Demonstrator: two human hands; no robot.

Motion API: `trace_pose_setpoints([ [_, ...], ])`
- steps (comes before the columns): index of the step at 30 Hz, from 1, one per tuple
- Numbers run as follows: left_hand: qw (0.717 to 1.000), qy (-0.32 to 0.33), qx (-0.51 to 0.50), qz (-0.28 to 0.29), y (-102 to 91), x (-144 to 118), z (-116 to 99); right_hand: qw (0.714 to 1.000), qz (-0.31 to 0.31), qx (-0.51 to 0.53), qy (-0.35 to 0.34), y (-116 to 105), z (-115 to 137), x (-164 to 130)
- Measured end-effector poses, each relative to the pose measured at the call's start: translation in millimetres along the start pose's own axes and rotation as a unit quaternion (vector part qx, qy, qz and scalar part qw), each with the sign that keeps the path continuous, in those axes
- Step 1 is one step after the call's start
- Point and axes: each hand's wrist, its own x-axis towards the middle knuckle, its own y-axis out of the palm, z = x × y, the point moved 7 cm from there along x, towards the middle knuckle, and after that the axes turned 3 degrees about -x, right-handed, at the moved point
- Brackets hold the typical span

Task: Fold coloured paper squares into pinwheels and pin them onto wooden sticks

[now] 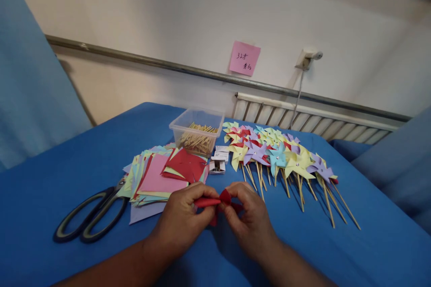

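Blue cloth covers the worktop (pixel 67 175), which is set against a pale wall where a pink note (pixel 244 58) is stuck above a rail. Near the front edge, at the middle, a piece of red paper (pixel 220 202) is held between both hands. The left hand (pixel 183 219) is closed on it, with thumb and forefinger pinched on a rolled or folded flap, and the right hand (pixel 251 222) is likewise closed on it, its fingertips pressed at the small peak where the flaps meet. The rest of the sheet is hidden under the fingers.

The paper is judged to be very light, thin and soft: it will be creased or torn by hard pinching and will spring open if released. It is best taken by the flap tips and steadied at the centre, with gentle pressure only.

Toward the left edge a pair of scissors (pixel 90 217) is laid, its blades tucked under a loose stack of coloured paper squares (pixel 161 175). Behind the stack, toward the back edge, a clear plastic tub of wooden sticks (pixel 198 132) is placed, and a small white box (pixel 217 165) lies just beside it. To the right, a row of finished pinwheels (pixel 279 154) on sticks is spread out, reaching toward the right edge.
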Motion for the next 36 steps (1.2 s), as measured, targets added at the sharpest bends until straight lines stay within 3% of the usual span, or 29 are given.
trace_pose_setpoints([
  [13, 1.000, 0.010, -0.023, 0.009, 1.5, 0.0, -3.1, 0.999, -0.014, 0.026, 0.012, 0.0, -3.8, -3.6],
  [20, 0.998, -0.017, -0.058, -0.002, 0.1, -0.5, -1.1, 0.998, -0.019, 0.022, -0.047, -4.2, 6.0, -1.6],
  [24, 0.999, 0.000, -0.050, 0.000, -1.1, -0.5, -0.6, 0.994, -0.029, -0.026, -0.099, -6.1, 12.7, -1.8],
  [31, 0.995, 0.027, -0.080, -0.050, -6.3, -4.4, 4.2, 0.961, -0.085, -0.129, -0.230, -20.6, 28.1, -6.5],
  [34, 0.984, -0.010, -0.146, -0.104, -12.8, -3.4, 10.6, 0.946, -0.114, -0.177, -0.246, -27.5, 29.8, -7.4],
  [36, 0.970, -0.063, -0.213, -0.100, -10.5, -2.1, 17.0, 0.938, -0.120, -0.206, -0.252, -29.4, 29.4, -7.8],
])
